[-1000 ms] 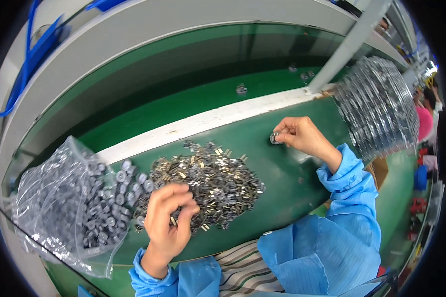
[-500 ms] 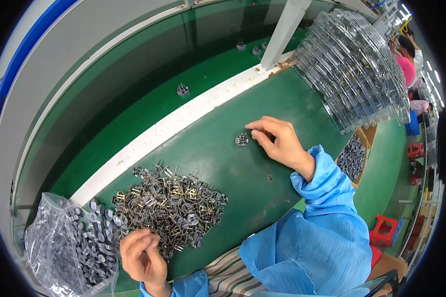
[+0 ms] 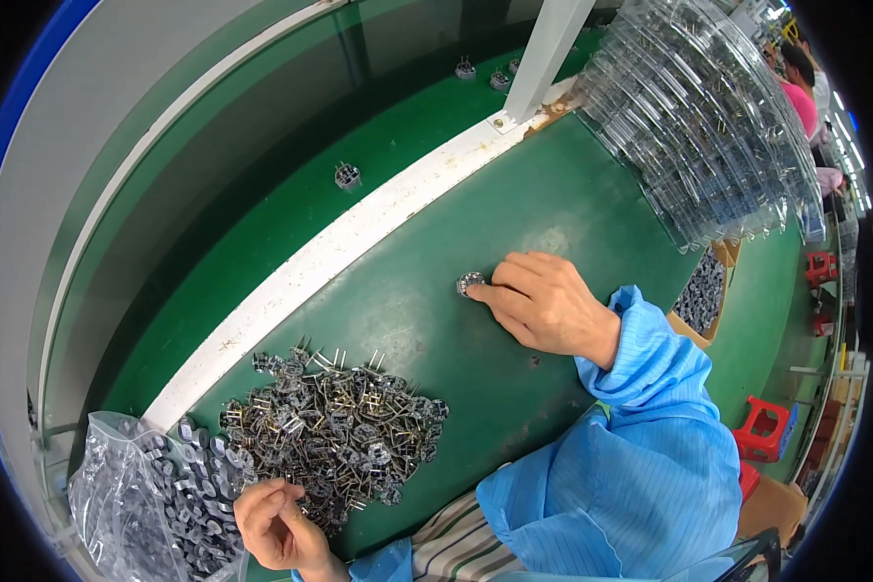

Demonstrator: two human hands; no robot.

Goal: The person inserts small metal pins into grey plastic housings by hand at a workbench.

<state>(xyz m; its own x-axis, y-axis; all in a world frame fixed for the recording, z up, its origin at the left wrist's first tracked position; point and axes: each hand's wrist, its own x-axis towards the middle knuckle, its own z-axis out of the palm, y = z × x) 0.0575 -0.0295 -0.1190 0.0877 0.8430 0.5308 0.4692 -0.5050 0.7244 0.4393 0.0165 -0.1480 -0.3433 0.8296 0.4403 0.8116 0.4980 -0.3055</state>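
A small round dark component with pale fittings (image 3: 470, 282) lies on the green bench (image 3: 417, 320). My right hand (image 3: 553, 303) is closed around its right side, with one fingertip on its near edge and the other fingers curled above the bench. My left hand (image 3: 279, 529) is pinched at the near edge of a heap of similar dark components with metal pins (image 3: 344, 427). What its fingertips hold, if anything, cannot be made out. Beside it, small grey plastic pieces (image 3: 199, 495) spill from a clear plastic bag (image 3: 116, 485).
Stacked clear plastic trays (image 3: 703, 126) stand at the far right, above a cardboard box of dark parts (image 3: 703, 296). A white rail (image 3: 359, 228) and an upright post (image 3: 548, 63) border the bench, with several components (image 3: 347, 176) on the green belt beyond. A red stool (image 3: 761, 427) stands right.
My right hand has come down and closed onto the round component, which it was beside before. My left hand stays pinched by the heap. The whole view has shifted slightly.
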